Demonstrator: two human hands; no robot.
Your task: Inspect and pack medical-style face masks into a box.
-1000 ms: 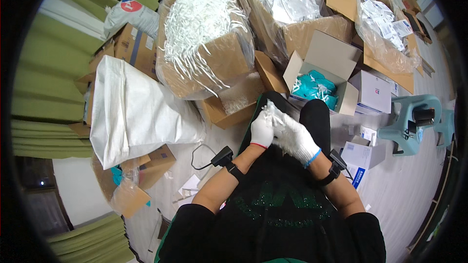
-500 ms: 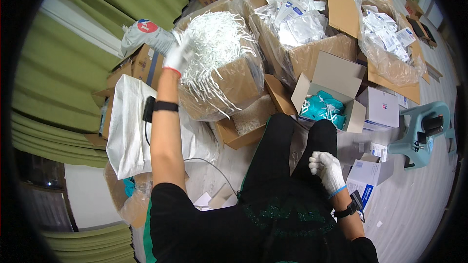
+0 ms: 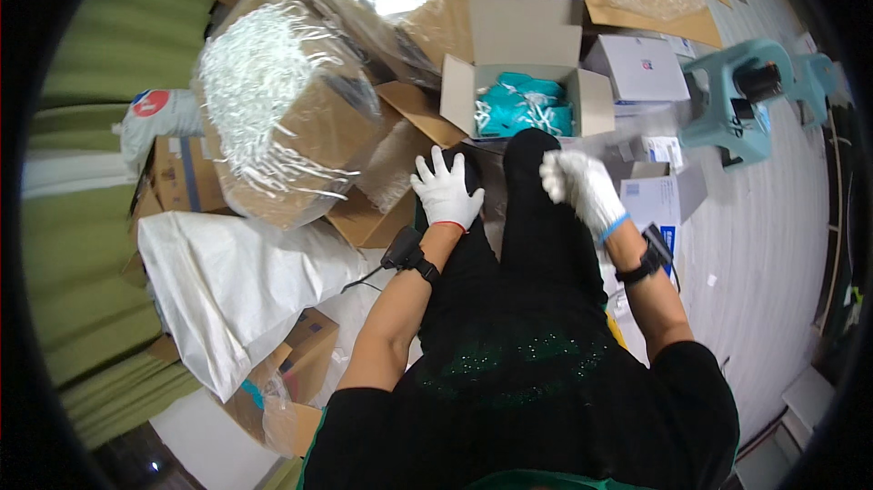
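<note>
Straps [image 3: 255,81] beyond splayed left grip [image 3: 446,196]

Our wide fisheye view looks down from the wearer's head.
We look from the left one of two head-worn cameras, upright, facing down and forward: the black shirt [image 3: 523,408] fills the lower edge, nearest us; the left hand [image 3: 447,195] and right hand [image 3: 584,192] come near mid-view; the open carton [image 3: 526,33] stands farther, toward the top. The right edge of the floor [image 3: 755,290] bows along the dark round rim.
</note>
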